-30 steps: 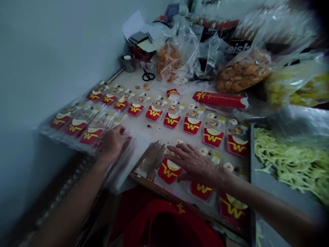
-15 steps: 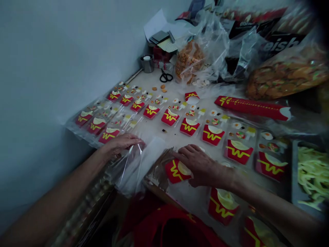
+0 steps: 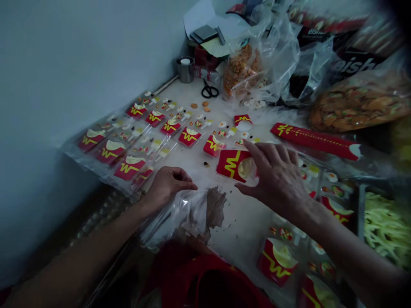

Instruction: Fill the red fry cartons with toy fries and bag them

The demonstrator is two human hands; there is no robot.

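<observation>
Thumb and fingertips of my left hand [image 3: 170, 184] pinch the upper edge of a clear plastic bag [image 3: 181, 214] at the table's near edge. A red fries carton [image 3: 231, 166] with a yellow zigzag mark, seemingly in a clear packet, is held sideways by my right hand [image 3: 279, 175], just above the table. Pale pieces show at the carton's cut-out. Beyond both hands run rows of similar red cartons [image 3: 189, 137] in clear packets, with tiny food-shaped pieces beside them. More such cartons [image 3: 278, 262] lie below my right forearm.
At the right stands a tray [image 3: 362, 214] of pale fry-like strips. A stack of red cartons [image 3: 314, 140] lies behind my right hand. Farther back are black scissors [image 3: 210, 90], a metal cup [image 3: 186, 70] and bulging plastic bags [image 3: 242, 70]. A wall [image 3: 80, 64] bounds the left.
My right hand has moved away from the near edge and raised the red carton, which is turned more sideways. My left hand has shifted slightly right on the plastic bag.
</observation>
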